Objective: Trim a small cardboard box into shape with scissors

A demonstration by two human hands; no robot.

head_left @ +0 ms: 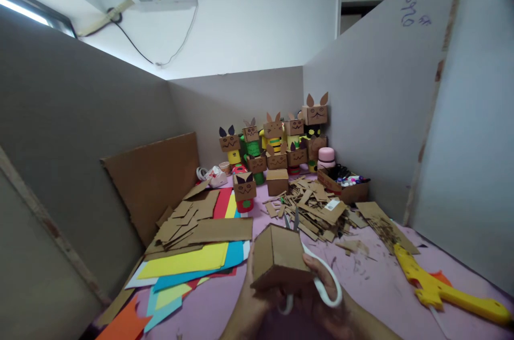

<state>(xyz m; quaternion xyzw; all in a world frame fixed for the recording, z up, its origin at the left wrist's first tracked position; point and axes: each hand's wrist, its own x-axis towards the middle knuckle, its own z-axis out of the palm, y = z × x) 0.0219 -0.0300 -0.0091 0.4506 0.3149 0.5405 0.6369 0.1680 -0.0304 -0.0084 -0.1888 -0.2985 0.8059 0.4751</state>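
Note:
A folded brown cardboard box (279, 254) is held low in the middle of the head view. My left hand (255, 297) wraps round its left side and underside, with most of the fingers hidden below it. Against the box's right side, my right hand (327, 300) is closed around white-handled scissors (336, 294). The scissor blades point away from me, their tips showing beyond the box's top edge. The fingertips of that hand also rest on the cardboard.
Cardboard animal figures (244, 187) stand at the back. Cardboard scraps (317, 206) lie before a box of markers (353, 190). A yellow glue gun (453, 289) sits right; coloured paper (184, 262) and cardboard pieces (220, 229) lie left. Partition walls (373, 88) enclose the table.

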